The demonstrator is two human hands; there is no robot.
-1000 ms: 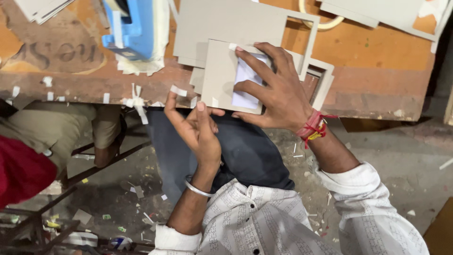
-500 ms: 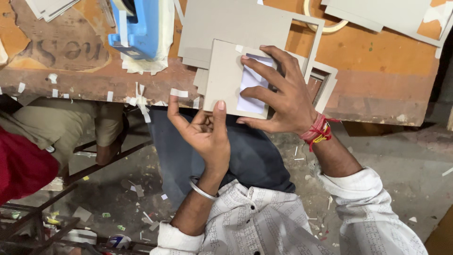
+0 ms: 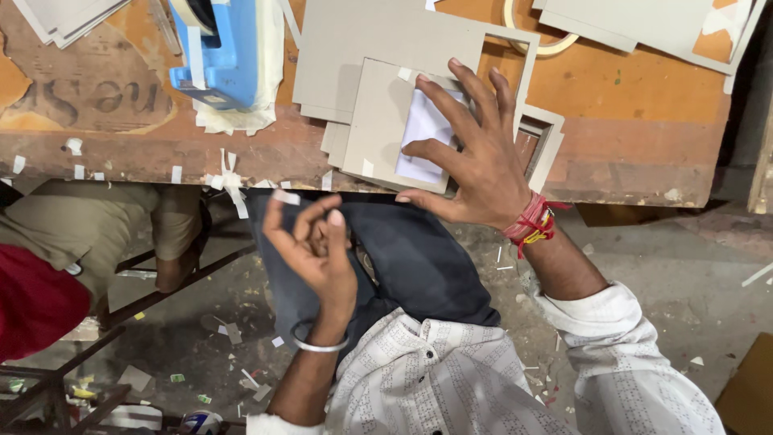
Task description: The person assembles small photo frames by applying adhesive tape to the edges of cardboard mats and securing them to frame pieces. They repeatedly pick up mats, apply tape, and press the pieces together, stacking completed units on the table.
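Observation:
My right hand [image 3: 471,157] lies flat with spread fingers on a grey cardboard frame [image 3: 378,121] that has a white sheet [image 3: 420,129] in its window, at the near edge of the wooden table [image 3: 644,121]. My left hand [image 3: 310,242] hovers below the table edge over my lap, palm towards me. A small piece of white tape [image 3: 286,196] sticks to its raised fingertip. More grey cardboard pieces [image 3: 378,36] lie stacked under and behind the frame.
A blue tape dispenser [image 3: 217,52] stands at the back left. Short tape strips [image 3: 229,181] hang along the table edge. A tape roll [image 3: 555,44] and grey boards [image 3: 644,20] lie at the back right. Another person in beige trousers [image 3: 88,225] sits to the left. Paper scraps litter the floor.
My left hand has dropped from the table edge towards my lap, now carrying a tape piece on a fingertip. My right hand has stayed pressed on the cardboard frame.

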